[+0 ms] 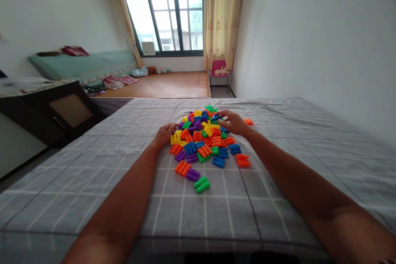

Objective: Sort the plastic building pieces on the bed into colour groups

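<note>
A heap of plastic building blocks (198,136) in orange, blue, green, purple and yellow lies on the grey checked cloth. My left hand (166,133) rests against the heap's left side, its fingers stretched out near a yellow block (175,139). Over the far right of the heap is my right hand (232,122), thumb and fingers apart around blue blocks; whether it touches one I cannot tell. On the near side, an orange block (182,168) meets a purple block (193,174), with a green block (202,185) close by.
Single orange blocks lie right of the heap, one near (243,160) and one farther off (248,121). The checked cloth (287,152) covers a wide surface. Beyond stand a bed (173,84), a pink chair (219,67) and, leftward, a dark cabinet (62,111).
</note>
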Action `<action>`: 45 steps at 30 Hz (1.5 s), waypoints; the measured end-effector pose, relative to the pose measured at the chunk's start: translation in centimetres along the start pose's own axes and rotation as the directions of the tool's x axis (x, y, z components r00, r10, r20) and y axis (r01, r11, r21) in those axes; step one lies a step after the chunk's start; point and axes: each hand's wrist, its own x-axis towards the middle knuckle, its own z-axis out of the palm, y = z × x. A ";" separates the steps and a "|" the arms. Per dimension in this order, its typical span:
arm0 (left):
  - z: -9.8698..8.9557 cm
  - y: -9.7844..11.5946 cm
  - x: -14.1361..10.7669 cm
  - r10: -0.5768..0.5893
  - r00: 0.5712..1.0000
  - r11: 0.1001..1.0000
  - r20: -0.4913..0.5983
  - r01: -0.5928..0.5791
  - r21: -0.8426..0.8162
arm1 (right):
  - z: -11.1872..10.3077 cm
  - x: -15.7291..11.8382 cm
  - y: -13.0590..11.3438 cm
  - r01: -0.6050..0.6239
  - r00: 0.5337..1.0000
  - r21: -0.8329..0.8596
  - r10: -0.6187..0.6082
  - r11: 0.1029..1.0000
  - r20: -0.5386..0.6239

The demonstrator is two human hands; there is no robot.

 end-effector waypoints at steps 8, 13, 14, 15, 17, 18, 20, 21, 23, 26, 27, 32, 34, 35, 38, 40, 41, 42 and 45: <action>-0.1 0.3 -0.1 0.020 1.000 0.999 -0.010 -0.020 0.041 | -6.5 3.6 14.3 -0.466 0.871 -0.431 0.486 0.773 -0.070; -0.3 0.8 -0.4 0.022 1.000 0.997 -0.003 -0.022 0.068 | -5.7 3.6 18.6 -0.466 0.873 -0.433 0.481 0.772 -0.082; -0.3 0.8 -0.4 0.022 1.000 0.997 -0.010 -0.022 0.069 | -5.3 3.6 19.0 -0.450 0.883 -0.407 0.465 0.795 -0.068; -0.3 0.8 -0.4 0.025 1.000 0.997 -0.014 -0.024 0.071 | -4.9 3.5 19.4 -0.438 0.889 -0.383 0.455 0.814 -0.051; -0.3 0.7 -0.4 0.034 0.999 0.997 -0.017 -0.033 0.072 | -4.5 3.2 20.1 -0.437 0.890 -0.327 0.455 0.838 -0.022; -0.3 0.7 -0.3 0.036 0.999 0.997 -0.016 -0.035 0.073 | -4.4 3.0 20.4 -0.448 0.886 -0.289 0.464 0.846 -0.016; -0.3 0.7 -0.3 0.035 0.999 0.997 -0.014 -0.034 0.069 | -4.5 2.6 21.0 -0.475 0.876 -0.190 0.481 0.859 -0.014; -0.3 0.7 -0.3 0.031 0.999 0.997 -0.014 -0.030 0.066 | -4.6 2.4 21.2 -0.484 0.873 -0.140 0.488 0.864 -0.012; -0.3 0.6 -0.3 0.022 1.000 0.998 -0.013 -0.021 0.061 | -4.7 2.1 21.3 -0.489 0.872 -0.067 0.490 0.870 -0.005; -0.4 0.5 -0.3 0.013 1.000 0.999 -0.014 -0.012 0.049 | -4.5 2.0 20.9 -0.492 0.871 -0.031 0.492 0.870 -0.004; -0.4 0.5 -0.3 0.013 1.000 0.999 -0.014 -0.012 0.046 | -4.4 2.0 20.6 -0.503 0.865 -0.030 0.502 0.864 -0.016; -0.4 0.3 -0.3 0.016 1.000 0.999 -0.003 -0.016 0.043 | -6.2 1.8 19.0 -0.580 0.814 0.001 0.580 0.814 -0.034; -0.4 0.3 -0.3 0.015 1.000 0.999 -0.005 -0.015 0.038 | -7.8 1.1 18.2 -0.603 0.797 0.003 0.603 0.798 0.035; -0.4 0.2 -0.2 0.014 1.000 0.999 -0.007 -0.013 0.033 | -8.5 0.6 17.9 -0.615 0.785 0.004 0.612 0.788 0.091; -0.4 0.1 -0.1 0.004 1.000 1.000 -0.010 -0.004 0.018 | -9.9 -1.4 16.8 -0.624 0.751 0.010 0.597 0.781 0.283; -0.3 0.1 -0.1 0.000 1.000 1.000 -0.009 0.000 0.014 | -9.9 -2.6 16.3 -0.598 0.758 0.011 0.561 0.802 0.333; -0.3 0.1 -0.1 0.000 1.000 1.000 -0.007 0.000 0.017 | -9.5 -3.0 16.0 -0.579 0.776 0.019 0.543 0.815 0.320; -0.4 0.2 -0.1 0.002 1.000 1.000 -0.008 -0.001 0.020 | -9.1 -3.4 15.9 -0.561 0.797 0.031 0.530 0.827 0.288; -0.4 0.4 -0.3 0.001 1.000 1.000 -0.009 -0.001 0.031 | -7.7 -4.0 15.5 -0.525 0.844 0.036 0.515 0.850 0.147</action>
